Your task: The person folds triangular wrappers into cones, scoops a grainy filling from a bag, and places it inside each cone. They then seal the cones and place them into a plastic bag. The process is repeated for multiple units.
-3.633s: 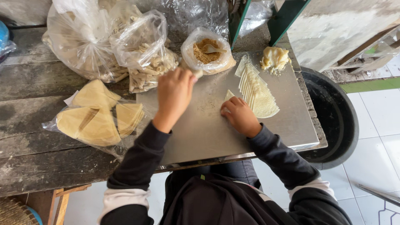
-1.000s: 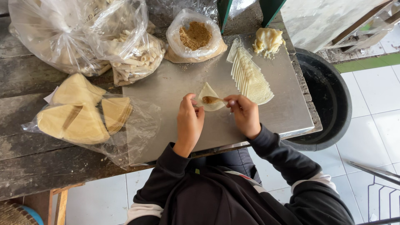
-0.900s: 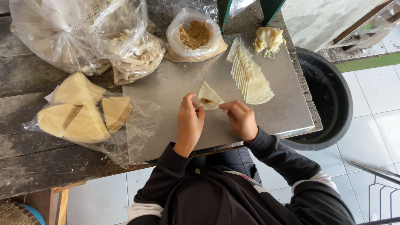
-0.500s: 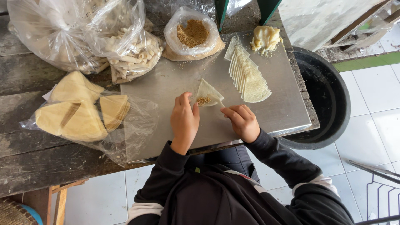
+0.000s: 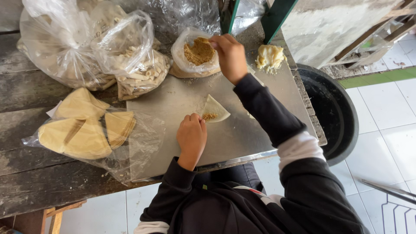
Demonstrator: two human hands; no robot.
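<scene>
We see the left hand (image 5: 191, 134) resting knuckles-up on the steel sheet (image 5: 182, 97) that covers part of the wooden bench (image 5: 26, 130), fingers curled w/ the tips touching the near corner of a triangular wrapper (image 5: 215, 109); it pins the edge rather than gripping it. The wrapper lies flat approx. mid-sheet and carries a small heap of brown crumb filling (image 5: 209, 116) near its lower corner. The right hand (image 5: 228, 54) reaches across to the far side, fingers pinched together at the rim of the open bag of crumb filling (image 5: 197, 54) (whether any crumbs sit between the fingertips we can't tell). Its dark sleeve crosses over the stack of spare wrappers, mostly hiding them. Just right of that bag, a pale yellow lump of dough (image 5: 269, 57) sits at the sheet's far corner. Left of the bag stands 1 clear bag of pale stick-shaped pieces (image 5: 138, 71), w/ a bigger clear bag (image 5: 56, 47) behind it. On the bench to the left, a flat plastic bag holds 3 stacks of tan wrapper sheets (image 5: 80, 132). A black tub (image 5: 336, 112) sits on the tiled floor beside the bench.
</scene>
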